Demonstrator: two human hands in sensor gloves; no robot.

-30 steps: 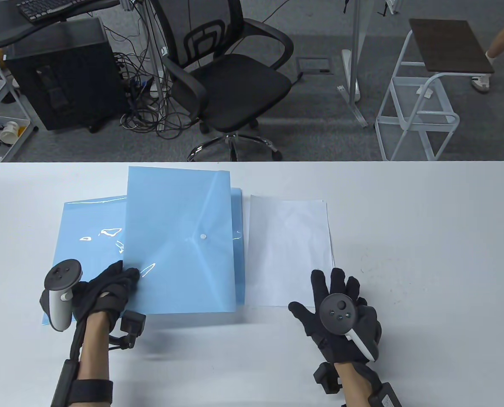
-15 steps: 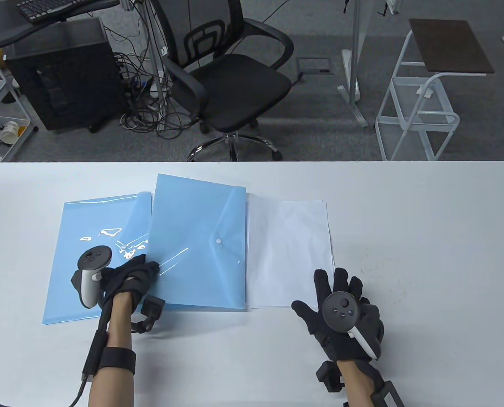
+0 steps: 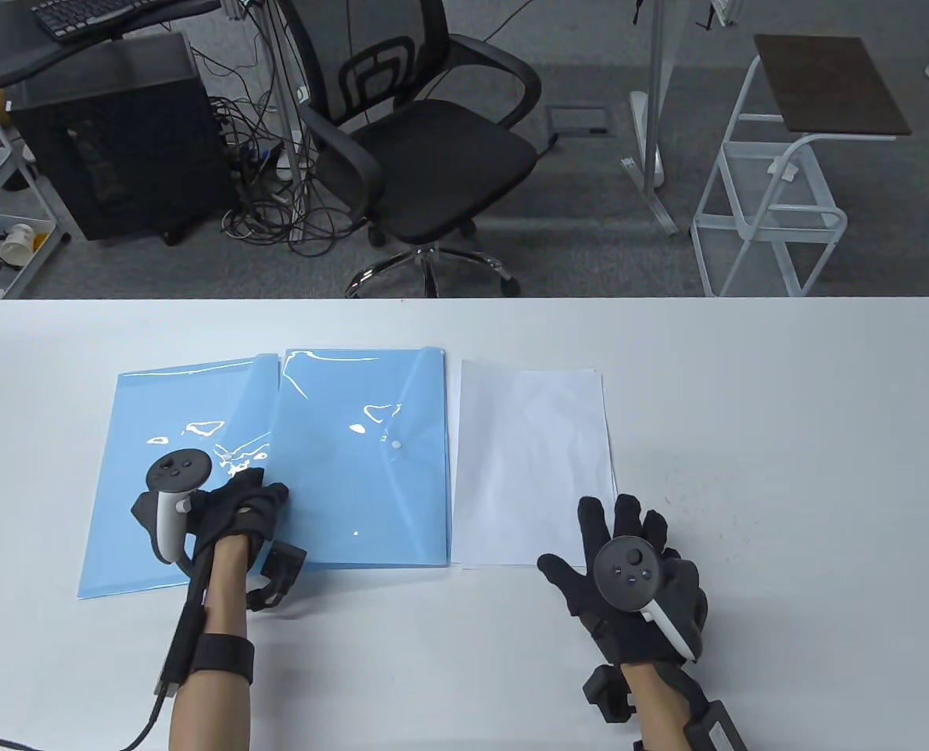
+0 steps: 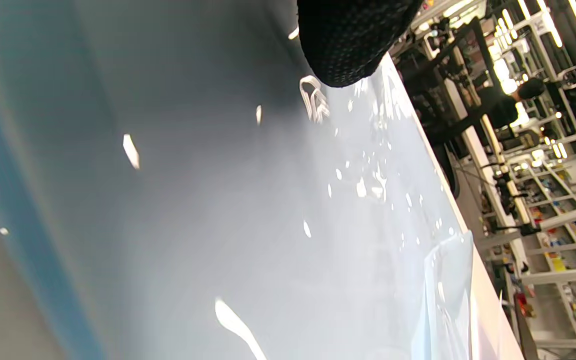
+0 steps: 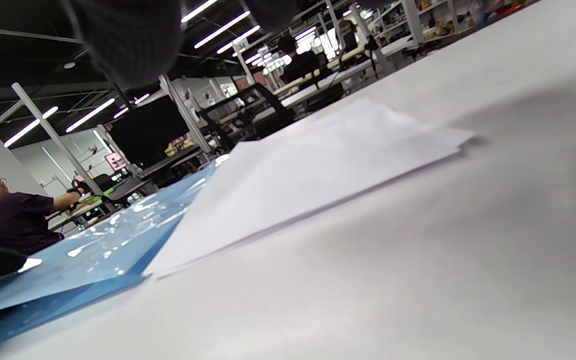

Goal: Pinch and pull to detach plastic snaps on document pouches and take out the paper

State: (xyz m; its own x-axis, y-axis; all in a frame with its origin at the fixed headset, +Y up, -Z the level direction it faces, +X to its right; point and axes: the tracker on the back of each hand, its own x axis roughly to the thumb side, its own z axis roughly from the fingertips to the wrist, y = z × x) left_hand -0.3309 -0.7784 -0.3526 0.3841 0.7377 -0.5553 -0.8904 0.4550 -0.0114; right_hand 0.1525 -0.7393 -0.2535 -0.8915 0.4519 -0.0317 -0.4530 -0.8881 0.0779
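A blue pouch (image 3: 363,461) with a white snap (image 3: 396,443) lies flat in the table view, overlapping another blue pouch (image 3: 167,477) on its left. My left hand (image 3: 242,508) sits at the top pouch's lower left edge, with curled fingers pinching that edge. In the left wrist view one fingertip (image 4: 348,45) hangs over the glossy pouch (image 4: 268,210). A stack of white paper (image 3: 531,461) lies right of the pouches, also seen as paper (image 5: 318,170) in the right wrist view. My right hand (image 3: 629,547) rests flat on the table with fingers spread, at the paper's lower right corner, holding nothing.
The white table (image 3: 785,469) stretches out bare to the right of the paper. Beyond its far edge stand an office chair (image 3: 425,149), a black computer case (image 3: 112,133) and a white side table (image 3: 793,172).
My left hand has carried the top pouch to the right and lowered it from tilted to flat on the table beside the paper. The right hand has stayed put.
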